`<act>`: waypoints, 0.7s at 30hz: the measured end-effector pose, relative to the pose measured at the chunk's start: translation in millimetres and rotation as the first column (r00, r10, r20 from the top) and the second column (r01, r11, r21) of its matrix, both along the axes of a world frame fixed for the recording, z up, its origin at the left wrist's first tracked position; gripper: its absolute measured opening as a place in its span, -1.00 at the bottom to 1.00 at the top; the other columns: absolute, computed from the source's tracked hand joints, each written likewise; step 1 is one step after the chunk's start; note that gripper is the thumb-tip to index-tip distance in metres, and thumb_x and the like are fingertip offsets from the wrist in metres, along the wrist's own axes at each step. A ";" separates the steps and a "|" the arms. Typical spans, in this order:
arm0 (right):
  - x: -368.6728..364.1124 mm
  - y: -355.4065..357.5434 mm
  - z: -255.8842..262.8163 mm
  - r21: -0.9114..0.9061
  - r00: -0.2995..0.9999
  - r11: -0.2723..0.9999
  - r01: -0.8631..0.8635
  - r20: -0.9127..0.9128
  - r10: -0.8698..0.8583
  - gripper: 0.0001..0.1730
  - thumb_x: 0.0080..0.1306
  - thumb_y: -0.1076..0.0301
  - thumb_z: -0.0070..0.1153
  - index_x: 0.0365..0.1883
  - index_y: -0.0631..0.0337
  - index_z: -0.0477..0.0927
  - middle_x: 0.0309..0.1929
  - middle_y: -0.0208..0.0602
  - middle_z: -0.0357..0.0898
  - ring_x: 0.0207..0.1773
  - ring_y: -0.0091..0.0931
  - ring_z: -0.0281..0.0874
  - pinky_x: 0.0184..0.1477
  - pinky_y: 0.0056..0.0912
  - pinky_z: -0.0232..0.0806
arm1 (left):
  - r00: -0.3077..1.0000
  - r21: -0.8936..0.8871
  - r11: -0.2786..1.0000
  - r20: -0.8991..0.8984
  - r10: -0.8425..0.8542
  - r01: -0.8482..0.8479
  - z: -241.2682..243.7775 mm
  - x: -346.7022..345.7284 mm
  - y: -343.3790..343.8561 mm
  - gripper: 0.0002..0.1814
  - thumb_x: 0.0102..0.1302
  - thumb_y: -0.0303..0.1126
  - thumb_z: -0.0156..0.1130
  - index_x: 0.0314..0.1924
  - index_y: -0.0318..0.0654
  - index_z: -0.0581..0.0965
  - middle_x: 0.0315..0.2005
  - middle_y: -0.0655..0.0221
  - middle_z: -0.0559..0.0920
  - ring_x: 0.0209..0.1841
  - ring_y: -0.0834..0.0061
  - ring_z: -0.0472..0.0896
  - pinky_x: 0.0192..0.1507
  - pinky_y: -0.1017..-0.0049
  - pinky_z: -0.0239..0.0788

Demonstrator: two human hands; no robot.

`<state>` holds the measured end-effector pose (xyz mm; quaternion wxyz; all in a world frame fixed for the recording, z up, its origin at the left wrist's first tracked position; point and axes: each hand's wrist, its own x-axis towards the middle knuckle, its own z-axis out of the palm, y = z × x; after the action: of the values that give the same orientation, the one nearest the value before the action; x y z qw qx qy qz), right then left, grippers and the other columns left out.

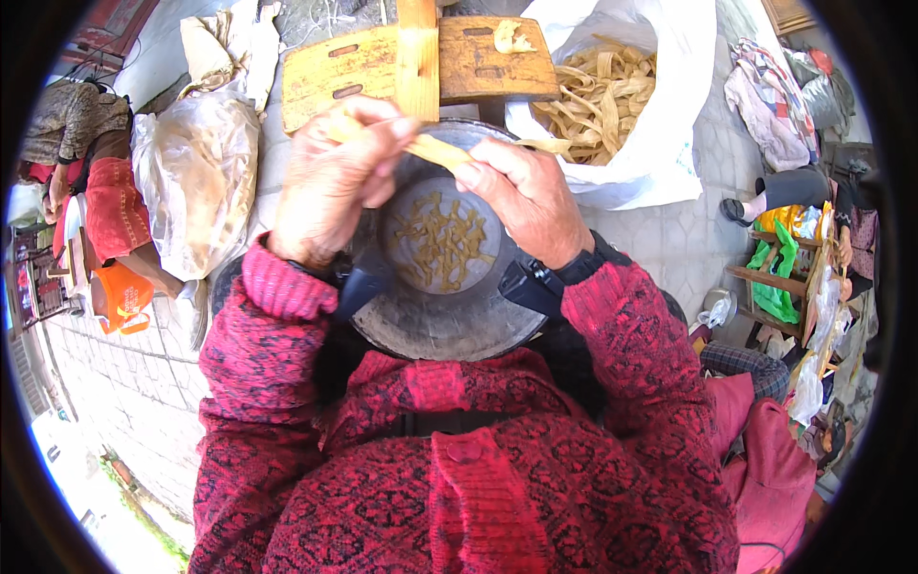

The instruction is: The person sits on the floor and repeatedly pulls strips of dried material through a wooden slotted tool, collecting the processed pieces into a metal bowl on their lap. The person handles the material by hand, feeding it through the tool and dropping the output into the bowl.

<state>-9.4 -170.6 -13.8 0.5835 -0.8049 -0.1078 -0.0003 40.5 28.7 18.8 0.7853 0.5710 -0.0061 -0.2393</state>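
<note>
A flat, pale tan strip (pixel 439 149) is stretched between my two hands above a round metal basin. My left hand (pixel 323 183) pinches its left part between thumb and fingers, and some of the strip is hidden there. At the other side, the thumb and forefinger of my right hand (pixel 534 197) grip it; a tail sticks out past the knuckles. Below, the grey basin (pixel 448 333) sits at my lap. Several short, knotted-looking tan pieces (pixel 448 247) are spread over its bottom. Both wrists wear dark straps with black devices.
A white plastic sack (pixel 678 136) of loose tan strips (pixel 609 90) stands ahead right. Beyond the basin is a wooden bench (pixel 495 61) with a crumpled scrap (pixel 513 37). A clear plastic bag (pixel 197 186) lies left. People sit on both sides; a wooden rack (pixel 778 280) stands right.
</note>
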 end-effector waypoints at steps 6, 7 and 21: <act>25.7 -6.7 20.6 -0.111 0.975 0.992 0.064 0.220 -0.038 -0.70 0.40 0.22 0.09 -0.43 0.26 0.51 -0.60 -0.12 0.40 -0.58 -0.21 0.38 -0.51 -0.29 0.20 | 0.992 0.025 0.998 0.118 0.046 -0.050 13.1 27.6 2.4 -0.91 0.39 -0.35 0.18 -0.26 -0.16 0.48 -0.59 0.65 0.33 -0.67 0.84 0.11 -0.62 0.71 -0.03; 36.4 -11.2 23.9 -0.210 0.969 0.972 0.106 0.243 -0.053 -0.70 0.40 0.20 0.08 -0.42 0.25 0.51 -0.60 -0.11 0.42 -0.56 -0.20 0.42 -0.51 -0.26 0.21 | 0.989 0.048 0.998 0.146 0.028 -0.036 14.8 37.0 -0.8 -0.88 0.39 -0.32 0.18 -0.27 -0.16 0.47 -0.58 0.66 0.32 -0.65 0.83 0.12 -0.61 0.72 -0.03; 74.5 -15.9 -37.7 -0.670 0.972 0.716 0.195 0.228 -0.051 -0.79 0.46 0.26 -0.11 -0.16 0.00 0.60 -0.53 -0.07 0.41 -0.50 -0.11 0.46 -0.44 -0.09 0.30 | 0.793 0.694 0.589 0.593 -0.142 -0.414 -52.1 109.0 0.5 -0.71 0.31 -0.24 0.21 -0.33 -0.38 0.64 -0.67 0.44 0.55 -0.58 0.70 0.47 -0.49 0.55 0.34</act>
<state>65.2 -186.5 -51.5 0.2286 -0.9651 -0.1021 -0.0774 149.5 29.3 -33.2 0.4189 0.9021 -0.0965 0.0393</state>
